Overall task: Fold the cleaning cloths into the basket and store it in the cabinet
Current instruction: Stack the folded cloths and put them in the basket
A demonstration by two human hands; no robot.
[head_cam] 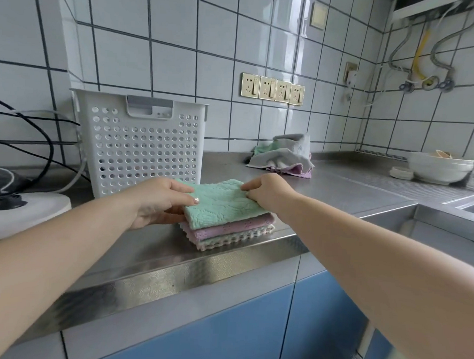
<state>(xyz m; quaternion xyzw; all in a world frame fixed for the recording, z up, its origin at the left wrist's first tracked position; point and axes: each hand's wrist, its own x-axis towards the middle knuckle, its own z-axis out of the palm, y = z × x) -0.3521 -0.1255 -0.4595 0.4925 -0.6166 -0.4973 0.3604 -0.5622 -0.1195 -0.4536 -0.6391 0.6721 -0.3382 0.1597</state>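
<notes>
In the middle of the frame my left hand [162, 201] and my right hand [267, 192] meet on a stack of folded cloths [226, 222] lying near the front edge of the steel counter [351, 188]. My left hand grips the green cloth [221, 203] on top at its left edge, thumb lying over the upper surface and fingers tucked under the side of the stack. My right hand pinches the same cloth at its far right corner, fingers curled down onto the fabric. Under the green cloth sits a lilac cloth [223, 228], and below that a pale one with a scalloped edge [233, 239], all three lined up roughly square. The white perforated basket [140, 146] stands upright just behind the stack, to the left of centre, against the tiled wall; I cannot see into it from here. Further back, right of centre, a loose heap of unfolded cloths [282, 156] lies on the counter, grey on top with green and lilac showing beneath. At the right edge sits a white bowl [440, 167], and at the lower part of the frame the blue cabinet doors [225, 326] run below the counter's edge. Black cables [44, 135] trail at the left.
</notes>
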